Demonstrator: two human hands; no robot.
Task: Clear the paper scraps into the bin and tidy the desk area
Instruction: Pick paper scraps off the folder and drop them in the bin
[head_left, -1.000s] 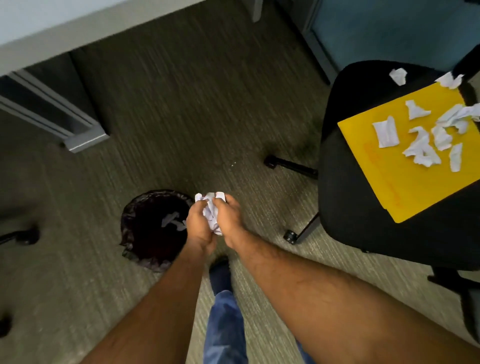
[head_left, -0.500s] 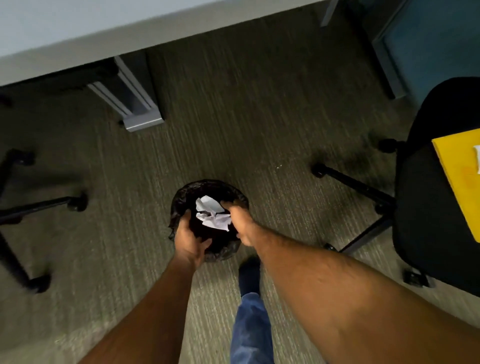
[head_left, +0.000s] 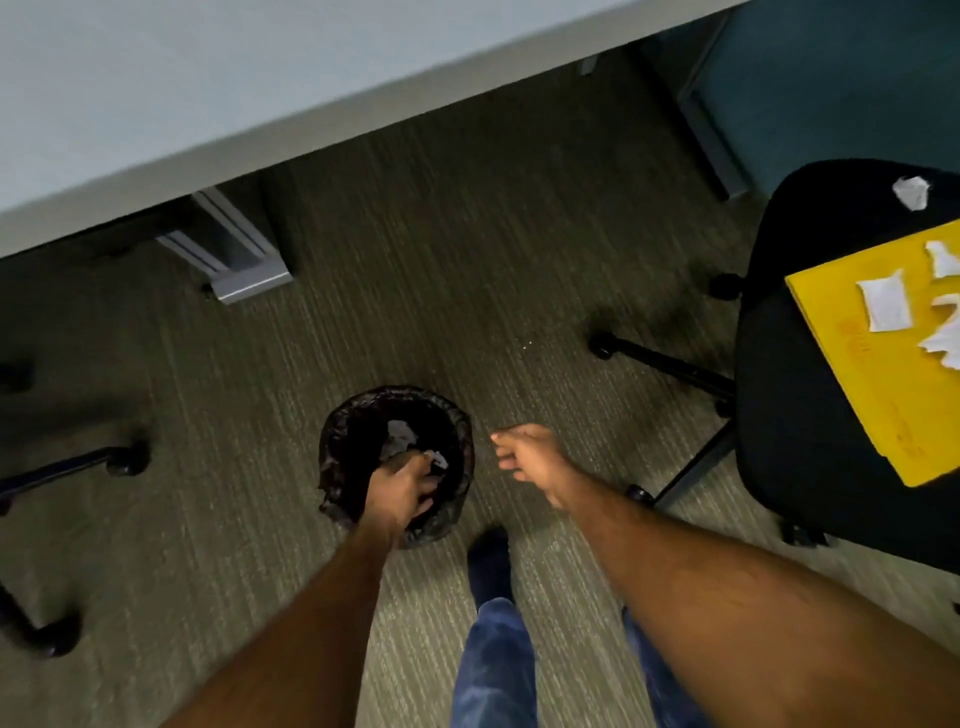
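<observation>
A small round bin (head_left: 337, 441) lined with a black bag stands on the carpet. My left hand (head_left: 400, 488) reaches down into it with fingers spread, touching crumpled paper (head_left: 401, 433) that lies dim inside. To the right of the bin, my right hand (head_left: 527, 457) hovers open and holds nothing. At the right, a yellow folder (head_left: 878, 395) lies on a black office chair (head_left: 810, 467), with several white paper scraps (head_left: 883, 306) on it. One more scrap (head_left: 911, 192) sits on the chair seat behind the folder.
A pale desk top (head_left: 208, 104) runs across the top, with its grey leg (head_left: 244, 270) on the carpet. The chair's wheeled legs (head_left: 665, 364) stick out toward the bin. Another chair base (head_left: 67, 467) is at the left. My dark shoe (head_left: 488, 566) stands just behind the bin.
Both hands carried a crumpled wad of paper over the bin and dropped it in. My right hand has since pulled away to the right, while my left went deeper into the bin.
</observation>
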